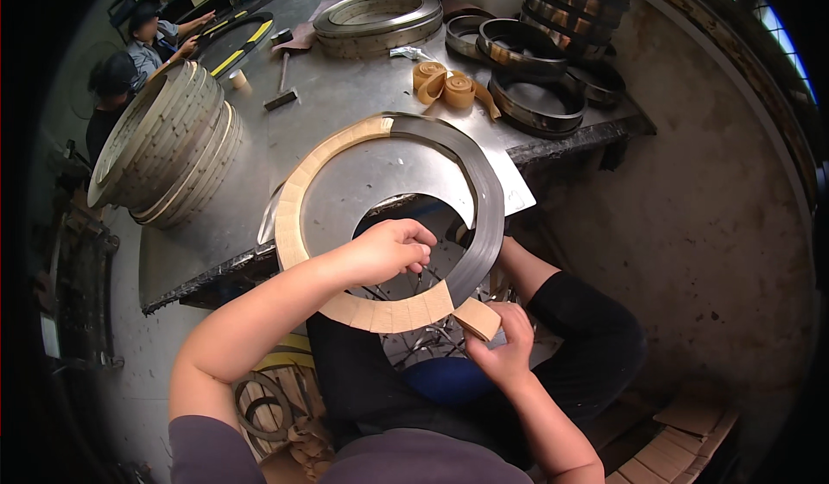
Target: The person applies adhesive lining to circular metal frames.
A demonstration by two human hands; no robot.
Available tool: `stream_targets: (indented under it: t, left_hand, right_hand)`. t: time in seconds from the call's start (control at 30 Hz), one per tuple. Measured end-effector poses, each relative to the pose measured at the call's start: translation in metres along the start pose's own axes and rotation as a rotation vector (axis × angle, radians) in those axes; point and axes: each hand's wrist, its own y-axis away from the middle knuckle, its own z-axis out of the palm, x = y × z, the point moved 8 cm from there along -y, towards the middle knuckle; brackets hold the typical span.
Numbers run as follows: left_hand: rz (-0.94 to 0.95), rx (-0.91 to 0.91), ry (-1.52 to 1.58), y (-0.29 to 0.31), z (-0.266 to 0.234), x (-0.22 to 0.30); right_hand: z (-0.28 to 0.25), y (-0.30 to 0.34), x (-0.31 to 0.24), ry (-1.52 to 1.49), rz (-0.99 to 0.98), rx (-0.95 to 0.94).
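A large flat ring (489, 199) leans over the near table edge above my lap. Tan paper tape (295, 192) wraps its left side and bottom in overlapping turns, while the right side is bare and dark grey. My right hand (508, 346) grips a small roll of tan tape (477, 318) just outside the ring's lower right, where the wrapped part ends. My left forearm crosses over the ring's lower left. Inside the ring's opening my left hand (393, 249) has its fingers curled in, with nothing seen in them.
Tan tape rolls (458, 91) lie on the metal table (259, 151), near dark round rims (535, 100). A stack of rings (173, 151) stands left, a thick metal ring (378, 22) at the back, a hammer (281, 95) between. Two people (117, 78) work at far left.
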Motion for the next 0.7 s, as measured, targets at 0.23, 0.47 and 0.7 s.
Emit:
stream_targets:
  t: [0.23,0.47,0.7]
  left_hand:
    - [0.107,-0.158,0.324,0.02,0.025,0.025]
    - [-0.054,0.059,0.255,0.018,0.003,0.012]
    - [-0.096,0.059,0.019,-0.02,0.011,-0.017]
  right_hand:
    - [0.009,-0.082,-0.066,0.091,-0.282,0.093]
    - [-0.007,-0.056,-0.036,0.032,-0.147,0.173]
    - [0.053,-0.021,0.045,-0.37,0.344,-0.084]
